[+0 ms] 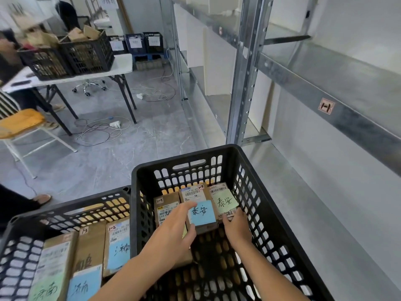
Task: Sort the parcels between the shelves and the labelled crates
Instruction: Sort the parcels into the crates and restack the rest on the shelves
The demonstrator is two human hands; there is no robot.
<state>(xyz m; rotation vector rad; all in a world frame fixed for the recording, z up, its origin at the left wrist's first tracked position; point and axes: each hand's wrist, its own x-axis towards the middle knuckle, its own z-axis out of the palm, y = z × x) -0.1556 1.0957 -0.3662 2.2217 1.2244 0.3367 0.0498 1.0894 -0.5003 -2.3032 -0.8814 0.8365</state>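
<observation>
The left hand (173, 233) pinched the blue-note parcel (202, 213). The right hand (237, 228) touched the near end of the green-note parcel (224, 202), grip unclear. Both parcels lay lengthwise, straight ahead.

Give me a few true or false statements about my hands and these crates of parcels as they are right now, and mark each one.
1. Both hands are inside the right crate. True: the left hand and the right hand both reach into it.
2. The left hand grips the blue-note parcel. True.
3. The parcel at the right hand's fingertips carries a pink note. False: it is the green-note parcel.
4. The other crate beside it holds no parcels. False: the left crate holds several noted parcels, with blue and green notes.
5. The crates on the far table are white. False: the table crates are black.
</observation>
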